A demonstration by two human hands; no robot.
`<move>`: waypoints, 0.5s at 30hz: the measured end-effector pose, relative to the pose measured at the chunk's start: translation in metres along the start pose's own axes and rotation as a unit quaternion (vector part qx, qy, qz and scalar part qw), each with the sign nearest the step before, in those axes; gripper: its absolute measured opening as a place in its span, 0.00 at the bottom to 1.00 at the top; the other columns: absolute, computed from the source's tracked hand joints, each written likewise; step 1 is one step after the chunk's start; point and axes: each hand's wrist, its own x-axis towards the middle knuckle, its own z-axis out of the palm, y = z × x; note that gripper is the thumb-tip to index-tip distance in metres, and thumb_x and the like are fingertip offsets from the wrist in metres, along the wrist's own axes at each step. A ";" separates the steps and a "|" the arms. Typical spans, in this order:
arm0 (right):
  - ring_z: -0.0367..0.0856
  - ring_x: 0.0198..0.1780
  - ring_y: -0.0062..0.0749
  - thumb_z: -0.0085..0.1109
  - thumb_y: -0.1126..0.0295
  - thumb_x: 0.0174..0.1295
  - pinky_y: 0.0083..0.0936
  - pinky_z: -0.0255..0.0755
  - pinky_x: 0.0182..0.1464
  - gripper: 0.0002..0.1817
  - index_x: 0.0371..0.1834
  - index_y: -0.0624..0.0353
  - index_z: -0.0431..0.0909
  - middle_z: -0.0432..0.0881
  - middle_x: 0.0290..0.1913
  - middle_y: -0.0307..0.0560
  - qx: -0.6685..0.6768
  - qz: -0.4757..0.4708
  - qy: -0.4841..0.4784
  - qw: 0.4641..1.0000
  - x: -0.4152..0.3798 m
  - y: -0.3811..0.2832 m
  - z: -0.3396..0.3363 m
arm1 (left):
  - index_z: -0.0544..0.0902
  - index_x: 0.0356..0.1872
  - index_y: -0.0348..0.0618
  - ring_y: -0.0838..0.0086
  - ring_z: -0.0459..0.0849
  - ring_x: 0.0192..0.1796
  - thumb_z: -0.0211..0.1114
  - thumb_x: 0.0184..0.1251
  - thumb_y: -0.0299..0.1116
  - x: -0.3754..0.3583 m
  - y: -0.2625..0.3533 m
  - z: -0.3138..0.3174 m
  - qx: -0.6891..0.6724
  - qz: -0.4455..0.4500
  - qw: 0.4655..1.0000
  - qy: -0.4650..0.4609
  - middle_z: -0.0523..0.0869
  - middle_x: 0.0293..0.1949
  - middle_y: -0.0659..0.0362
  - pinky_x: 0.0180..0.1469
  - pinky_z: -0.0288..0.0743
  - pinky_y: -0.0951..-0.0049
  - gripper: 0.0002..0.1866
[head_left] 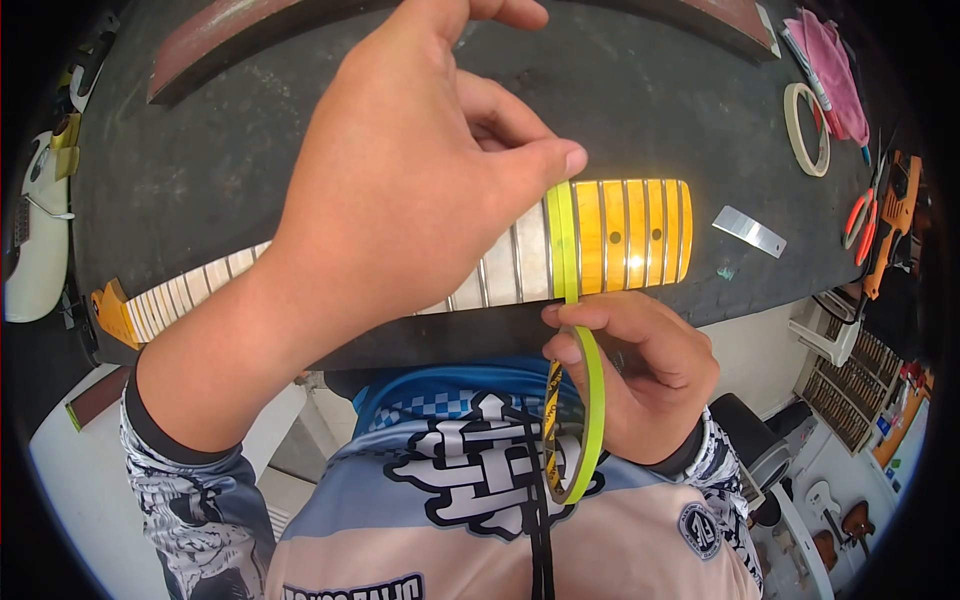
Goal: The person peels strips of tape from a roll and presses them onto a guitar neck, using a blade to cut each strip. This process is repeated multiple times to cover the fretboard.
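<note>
A guitar neck (635,235) lies across the dark table, its fretboard amber and glossy at the right end. Pale masking tape (500,270) covers the wood between the frets further left. A strip of yellow-green tape (564,240) crosses the neck at the edge of the amber part. My left hand (400,170) is over the neck, thumb and forefinger closed at the strip's far end. Below the near edge, my right hand (650,365) pinches the tape roll (592,410), from which the strip runs. Part of the neck is hidden under my left hand.
Right of the neck lies a small metal plate (750,231). Beyond are a cream tape roll (806,130), a pink cloth (830,70) and red-handled scissors (860,220). A long brown block (210,55) spans the back. A white guitar body (40,240) is at far left.
</note>
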 end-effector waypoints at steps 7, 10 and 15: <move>0.94 0.42 0.35 0.66 0.85 0.65 0.24 0.87 0.42 0.10 0.49 0.70 0.84 0.89 0.42 0.56 -0.006 0.002 -0.005 1.000 0.001 -0.001 -0.001 | 0.69 0.67 0.30 0.80 0.89 0.36 0.76 0.63 0.24 0.000 -0.001 -0.001 0.002 -0.001 1.000 0.000 0.92 0.32 0.55 0.39 0.80 0.82 0.33; 0.94 0.42 0.35 0.66 0.85 0.64 0.24 0.87 0.42 0.10 0.48 0.70 0.85 0.89 0.42 0.56 -0.005 0.006 -0.001 1.000 0.000 -0.002 -0.001 | 0.69 0.67 0.30 0.80 0.89 0.36 0.76 0.63 0.24 0.000 -0.001 0.000 0.003 -0.003 1.000 0.000 0.92 0.32 0.55 0.39 0.80 0.82 0.33; 0.94 0.41 0.34 0.67 0.85 0.64 0.24 0.87 0.42 0.10 0.48 0.70 0.85 0.90 0.42 0.55 -0.013 -0.005 0.004 1.000 0.000 0.000 0.000 | 0.69 0.67 0.30 0.80 0.89 0.36 0.76 0.63 0.24 0.000 0.000 0.000 0.003 -0.005 1.000 -0.001 0.92 0.32 0.55 0.39 0.80 0.82 0.33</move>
